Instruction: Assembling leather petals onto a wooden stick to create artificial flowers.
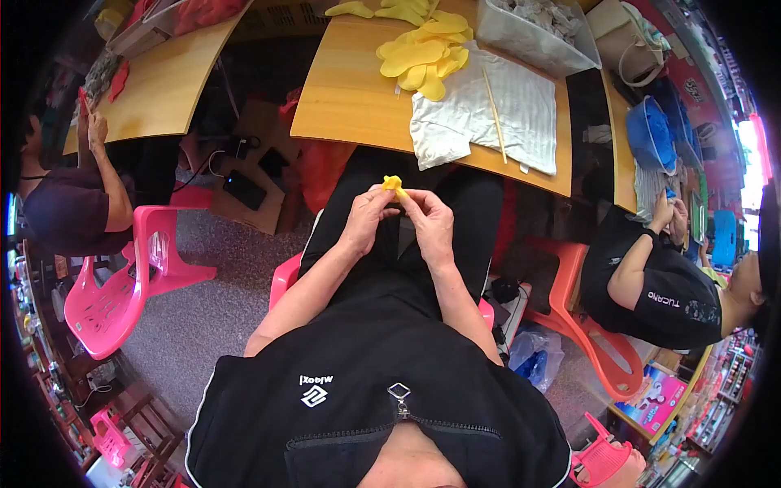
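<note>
Over my lap, my left hand (368,217) and my right hand (429,224) meet with fingertips pinched on a small yellow fabric piece (392,183). It looks bunched up, and its exact shape is partly hidden by my fingers. On the wooden table (350,89) in front of me lies a pile of flat, rounded yellow fabric pieces (427,53). A folded white cloth (472,114) is spread beside that pile, with a thin wooden stick (494,115) lying across it.
A clear plastic bin (541,41) of pale material stands at the table's far right. One person (77,199) works at the left table, another (659,285) at the right near a blue basket (651,134). Pink (150,268) and orange chairs (569,301) flank me.
</note>
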A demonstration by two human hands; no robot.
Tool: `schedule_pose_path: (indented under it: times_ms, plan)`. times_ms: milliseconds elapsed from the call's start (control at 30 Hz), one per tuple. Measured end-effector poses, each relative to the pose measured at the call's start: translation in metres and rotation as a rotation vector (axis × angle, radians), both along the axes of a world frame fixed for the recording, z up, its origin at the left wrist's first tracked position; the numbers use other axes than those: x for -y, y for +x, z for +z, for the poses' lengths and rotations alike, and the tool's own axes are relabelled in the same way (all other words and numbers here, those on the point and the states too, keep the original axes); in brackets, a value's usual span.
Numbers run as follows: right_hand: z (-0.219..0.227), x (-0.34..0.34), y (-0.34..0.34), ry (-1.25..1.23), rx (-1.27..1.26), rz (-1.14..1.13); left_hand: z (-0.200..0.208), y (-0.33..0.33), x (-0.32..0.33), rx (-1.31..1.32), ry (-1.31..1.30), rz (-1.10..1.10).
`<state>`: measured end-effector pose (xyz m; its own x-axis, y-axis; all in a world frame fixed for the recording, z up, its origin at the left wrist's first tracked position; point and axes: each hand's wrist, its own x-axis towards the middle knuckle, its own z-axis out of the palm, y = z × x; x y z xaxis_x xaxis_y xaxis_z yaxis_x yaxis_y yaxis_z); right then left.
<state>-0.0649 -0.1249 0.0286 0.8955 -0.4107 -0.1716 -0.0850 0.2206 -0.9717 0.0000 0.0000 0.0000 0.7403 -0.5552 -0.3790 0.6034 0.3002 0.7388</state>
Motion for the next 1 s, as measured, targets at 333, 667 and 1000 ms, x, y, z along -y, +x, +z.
schedule_pose_path:
  times_ms: [333, 667, 1000]
  plan:
    - [0.026, 0.007, 0.002, -0.510, -0.079, -0.006, 0.039, 0.021, -0.001, 0.528, 0.225, 0.046]
    - [-0.002, -0.002, -0.003, 0.566, 0.042, -0.243, 0.038, 0.009, 0.017, 0.093, -0.084, 0.536]
    - [0.009, -0.016, 0.006, 0.014, -0.138, 0.150, 0.039, 0.018, 0.010, 0.547, 0.292, 0.445]
